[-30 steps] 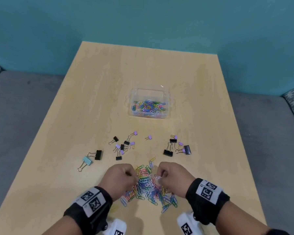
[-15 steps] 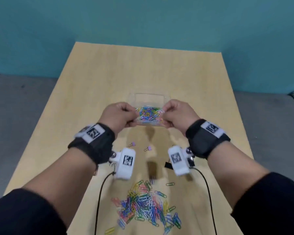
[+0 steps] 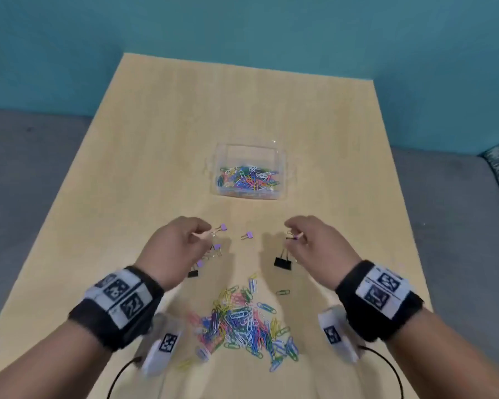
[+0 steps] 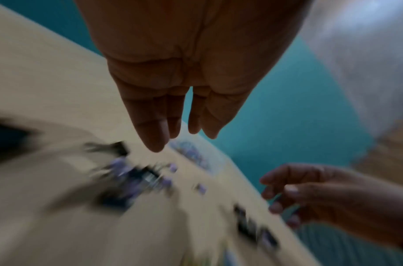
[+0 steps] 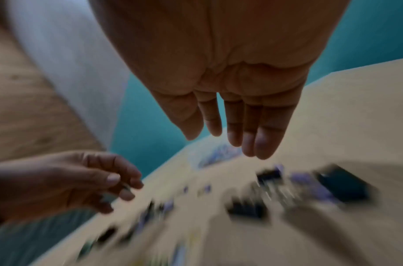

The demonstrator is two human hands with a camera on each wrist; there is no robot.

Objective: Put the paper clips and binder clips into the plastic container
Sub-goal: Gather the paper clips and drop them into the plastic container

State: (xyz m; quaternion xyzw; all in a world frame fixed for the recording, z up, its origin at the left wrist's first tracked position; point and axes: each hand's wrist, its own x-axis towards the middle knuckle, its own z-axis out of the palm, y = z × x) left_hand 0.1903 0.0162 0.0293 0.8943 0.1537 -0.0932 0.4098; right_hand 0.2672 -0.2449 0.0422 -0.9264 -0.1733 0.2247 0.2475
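Light wooden table (image 3: 162,145); clear rectangular plastic container (image 3: 283,168), part-filled with clips, at centre; left hand (image 3: 173,249) and right hand (image 3: 317,246), fingers loosely extended, empty, above scattered black and purple binder clips (image 3: 282,262); multicoloured paper clips (image 3: 242,321) heaped nearest.

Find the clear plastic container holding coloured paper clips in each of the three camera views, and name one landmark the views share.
Head: plastic container stands centre frame on the table, beyond both hands.
Left wrist: container is a blurred patch just right of centre, below the fingertips.
Right wrist: container is a blurred patch at centre, below the fingertips.
Shared landmark: the teal wall behind the table.
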